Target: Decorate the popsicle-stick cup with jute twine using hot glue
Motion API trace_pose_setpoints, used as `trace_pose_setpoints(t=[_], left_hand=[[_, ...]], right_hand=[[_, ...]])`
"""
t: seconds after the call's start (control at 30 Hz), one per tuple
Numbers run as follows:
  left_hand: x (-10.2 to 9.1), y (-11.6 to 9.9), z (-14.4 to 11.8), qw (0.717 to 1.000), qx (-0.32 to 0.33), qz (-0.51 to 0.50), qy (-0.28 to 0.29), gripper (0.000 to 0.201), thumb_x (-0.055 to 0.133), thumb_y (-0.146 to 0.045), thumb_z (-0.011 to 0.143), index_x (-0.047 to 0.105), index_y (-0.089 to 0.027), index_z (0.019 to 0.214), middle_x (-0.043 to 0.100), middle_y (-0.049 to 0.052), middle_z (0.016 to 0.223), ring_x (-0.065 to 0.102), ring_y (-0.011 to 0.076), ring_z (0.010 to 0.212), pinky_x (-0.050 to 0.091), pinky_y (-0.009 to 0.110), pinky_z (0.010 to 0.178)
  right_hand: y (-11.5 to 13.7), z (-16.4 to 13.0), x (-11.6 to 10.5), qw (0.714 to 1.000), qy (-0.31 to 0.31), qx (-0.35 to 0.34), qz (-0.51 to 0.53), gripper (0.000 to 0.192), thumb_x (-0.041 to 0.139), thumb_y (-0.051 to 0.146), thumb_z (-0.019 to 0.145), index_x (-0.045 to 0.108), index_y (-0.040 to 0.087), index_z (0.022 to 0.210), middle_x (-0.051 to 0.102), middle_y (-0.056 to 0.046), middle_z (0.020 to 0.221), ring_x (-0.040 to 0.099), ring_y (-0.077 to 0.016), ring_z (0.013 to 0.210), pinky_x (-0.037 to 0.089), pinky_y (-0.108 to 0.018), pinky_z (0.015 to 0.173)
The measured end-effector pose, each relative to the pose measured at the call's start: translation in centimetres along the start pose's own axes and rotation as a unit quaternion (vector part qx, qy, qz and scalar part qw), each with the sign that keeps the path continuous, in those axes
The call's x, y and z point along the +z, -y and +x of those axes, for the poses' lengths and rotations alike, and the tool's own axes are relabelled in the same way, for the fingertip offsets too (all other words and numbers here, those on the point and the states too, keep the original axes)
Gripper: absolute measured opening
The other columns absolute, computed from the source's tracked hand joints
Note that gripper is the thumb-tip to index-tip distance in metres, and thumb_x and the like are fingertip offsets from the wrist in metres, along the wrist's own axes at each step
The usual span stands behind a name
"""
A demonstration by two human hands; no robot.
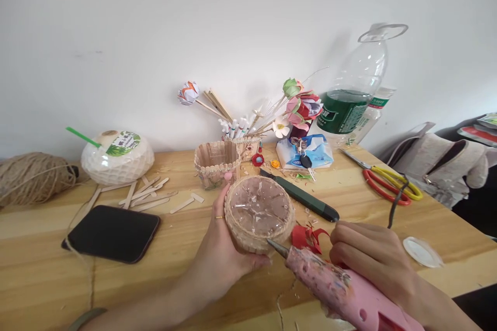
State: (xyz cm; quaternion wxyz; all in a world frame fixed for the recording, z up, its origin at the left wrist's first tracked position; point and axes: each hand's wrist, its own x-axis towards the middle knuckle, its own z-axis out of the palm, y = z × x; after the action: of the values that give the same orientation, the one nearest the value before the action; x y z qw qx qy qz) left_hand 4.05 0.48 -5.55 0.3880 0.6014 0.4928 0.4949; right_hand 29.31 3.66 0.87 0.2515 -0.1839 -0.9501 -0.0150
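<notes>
My left hand point(229, 248) is wrapped round a tilted cup point(259, 204) with a clear plastic base, cased in wooden sticks and edged with twine. Its clear, lobed plastic end faces me. A pink, glue-stained hot glue gun point(334, 284) is gripped in my right hand point(373, 253). The metal nozzle point(277, 248) points left and seems to meet the twine edge nearest me. Between the cup and my right hand lie red scraps point(306, 238). Behind the cup rests a dark green utility knife point(303, 196).
A phone point(112, 232), wooden sticks point(145, 194), a twine ball point(34, 178) and a white coconut point(118, 158) lie left. At the back stand a stick-covered basket point(217, 163), paper flowers point(303, 108) and a large bottle point(353, 88). Scissors point(388, 183) and a plastic lid point(421, 252) are right.
</notes>
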Motion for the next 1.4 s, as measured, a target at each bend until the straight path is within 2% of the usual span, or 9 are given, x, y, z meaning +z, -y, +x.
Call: trace_pose_setpoints(t=[0.33, 0.6, 1.0, 1.17, 1.4], left_hand=[[-0.1, -0.3, 0.0, 1.0, -0.01, 0.007, 0.003, 0.119, 0.084, -0.04, 0.058, 0.0, -0.034, 0.142, 0.015, 0.012, 0.154, 0.025, 0.0319, 0.141, 0.019, 0.056, 0.115], [-0.2, -0.4, 0.0, 1.0, -0.016, 0.013, 0.008, 0.118, 0.084, -0.039, 0.06, -0.001, -0.034, 0.142, 0.017, 0.012, 0.154, 0.025, 0.0311, 0.14, 0.019, 0.056, 0.115], [-0.3, -0.9, -0.1, 0.999, -0.029, 0.027, 0.01, 0.116, 0.083, -0.041, 0.06, 0.001, -0.031, 0.142, 0.019, 0.016, 0.152, 0.027, 0.0351, 0.139, 0.016, 0.061, 0.113], [-0.2, -0.8, 0.0, 0.999, -0.03, 0.017, -0.001, 0.115, 0.083, -0.041, 0.058, 0.005, -0.03, 0.142, 0.02, 0.016, 0.151, 0.026, 0.0365, 0.139, 0.019, 0.061, 0.112], [-0.1, -0.8, -0.1, 0.999, -0.04, 0.018, -0.004, 0.116, 0.083, -0.043, 0.058, 0.005, -0.028, 0.142, 0.026, 0.018, 0.148, 0.03, 0.0387, 0.137, 0.019, 0.065, 0.11]], right_hand=[[-0.1, 0.1, 0.2, 1.0, -0.01, 0.008, 0.006, 0.028, 0.022, 0.012, 0.097, 0.035, 0.021, 0.072, 0.039, 0.001, 0.064, 0.031, -0.0142, 0.055, 0.02, -0.028, 0.05], [-0.1, 0.1, -0.5, 1.0, -0.01, -0.001, -0.011, 0.032, 0.019, 0.017, 0.099, 0.035, 0.021, 0.071, 0.039, 0.001, 0.061, 0.034, -0.0136, 0.053, 0.022, -0.027, 0.048], [-0.3, -0.6, -0.5, 0.999, -0.033, 0.009, -0.016, 0.023, 0.035, 0.003, 0.084, 0.032, 0.022, 0.072, 0.037, 0.002, 0.063, 0.032, -0.0135, 0.054, 0.021, -0.027, 0.049], [-0.4, -0.9, -0.5, 0.999, -0.034, 0.018, -0.013, 0.025, 0.035, -0.001, 0.08, 0.033, 0.022, 0.071, 0.035, 0.002, 0.062, 0.031, -0.0137, 0.053, 0.02, -0.028, 0.05], [-0.8, -1.2, -0.5, 0.999, -0.038, 0.014, -0.011, 0.024, 0.032, 0.002, 0.083, 0.034, 0.022, 0.07, 0.035, 0.001, 0.062, 0.03, -0.0142, 0.054, 0.02, -0.028, 0.049]])
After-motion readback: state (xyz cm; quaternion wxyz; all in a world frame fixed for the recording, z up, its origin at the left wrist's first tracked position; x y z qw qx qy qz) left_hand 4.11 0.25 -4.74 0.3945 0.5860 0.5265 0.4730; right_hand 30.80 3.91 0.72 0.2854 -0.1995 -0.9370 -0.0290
